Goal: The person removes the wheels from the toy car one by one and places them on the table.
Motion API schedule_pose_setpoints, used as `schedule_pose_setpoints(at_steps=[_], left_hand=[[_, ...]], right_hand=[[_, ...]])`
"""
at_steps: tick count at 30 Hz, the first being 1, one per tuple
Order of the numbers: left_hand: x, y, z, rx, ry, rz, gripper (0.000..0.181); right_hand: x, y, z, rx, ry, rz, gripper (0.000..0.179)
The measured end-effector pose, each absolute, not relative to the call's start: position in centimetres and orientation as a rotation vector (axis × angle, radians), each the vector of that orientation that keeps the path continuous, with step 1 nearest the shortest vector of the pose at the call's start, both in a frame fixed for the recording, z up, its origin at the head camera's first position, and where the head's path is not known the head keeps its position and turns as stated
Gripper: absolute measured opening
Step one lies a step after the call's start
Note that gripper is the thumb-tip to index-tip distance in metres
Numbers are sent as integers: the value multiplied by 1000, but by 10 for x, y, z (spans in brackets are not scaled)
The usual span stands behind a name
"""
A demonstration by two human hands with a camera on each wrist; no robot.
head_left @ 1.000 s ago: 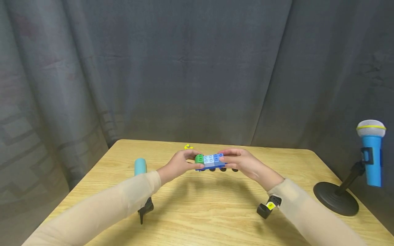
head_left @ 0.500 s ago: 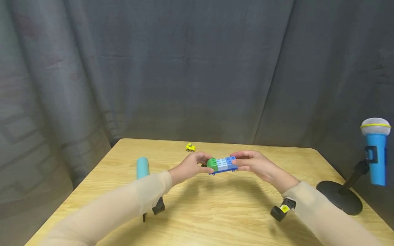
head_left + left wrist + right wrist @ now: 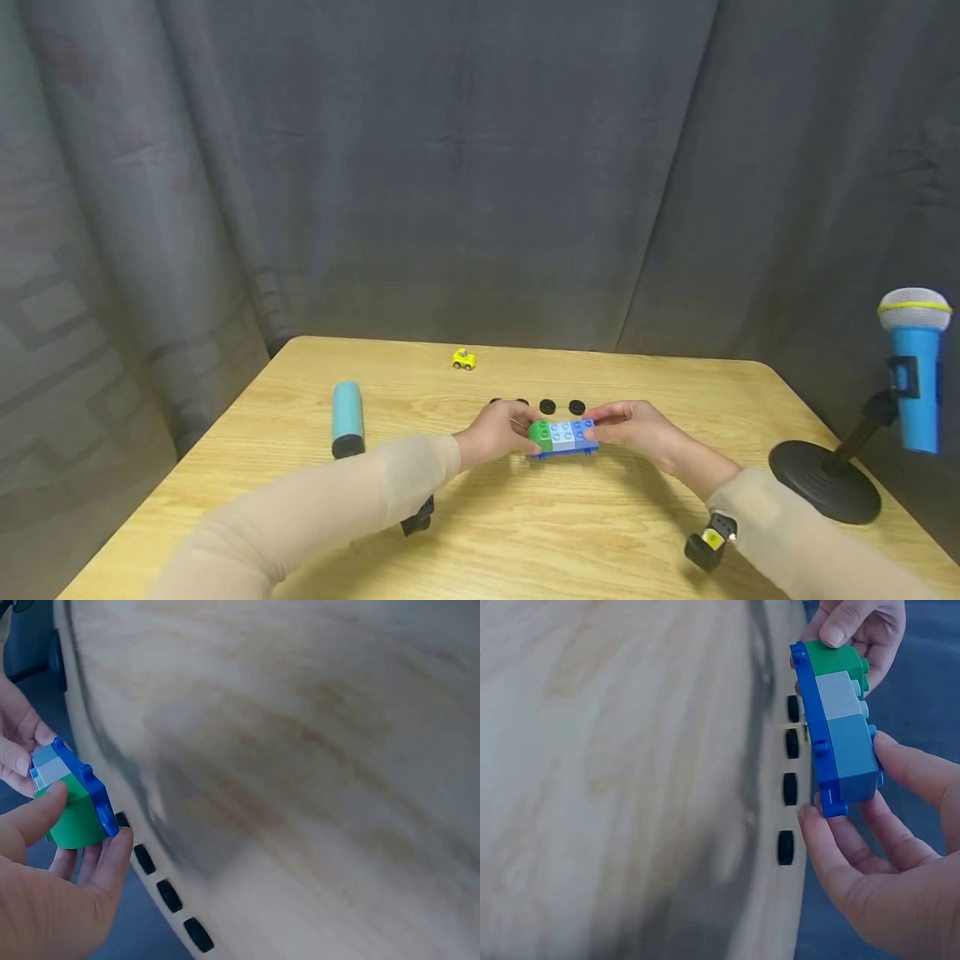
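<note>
Both hands hold a toy car body made of building bricks, one at each end. It has a dark blue base with axle clips, topped by a rounded green brick, a pale blue one and a mid-blue one. My left hand pinches the green end between thumb and fingers. At the mid-blue end, my right hand grips with its thumb on the studded side and fingers around the base. Several loose black wheels stand in a row just beyond the body; the left hand partly covers two.
A small yellow toy car sits near the table's back edge. To the left lies a teal cylinder with a black end. A blue toy microphone on a black stand is at the right. Dark curtains hang behind the wooden table.
Both hands have carried the brick car body rightward and nearer to me. The wheels behind it now show more fully, and the yellow car and teal cylinder are less covered.
</note>
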State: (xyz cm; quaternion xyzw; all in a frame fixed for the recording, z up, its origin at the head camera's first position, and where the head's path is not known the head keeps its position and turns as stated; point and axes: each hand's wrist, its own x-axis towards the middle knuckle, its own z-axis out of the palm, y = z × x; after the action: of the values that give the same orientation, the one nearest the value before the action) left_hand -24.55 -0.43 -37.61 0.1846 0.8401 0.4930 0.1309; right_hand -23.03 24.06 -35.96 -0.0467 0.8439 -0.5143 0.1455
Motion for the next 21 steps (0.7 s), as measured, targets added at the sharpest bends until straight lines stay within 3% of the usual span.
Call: schedule_pose_setpoints(at_steps=[21], left_hand=[[-244, 0, -392, 526, 2441, 1282, 38]], right_hand=[[-217, 243, -388, -113, 2447, -1396, 45]])
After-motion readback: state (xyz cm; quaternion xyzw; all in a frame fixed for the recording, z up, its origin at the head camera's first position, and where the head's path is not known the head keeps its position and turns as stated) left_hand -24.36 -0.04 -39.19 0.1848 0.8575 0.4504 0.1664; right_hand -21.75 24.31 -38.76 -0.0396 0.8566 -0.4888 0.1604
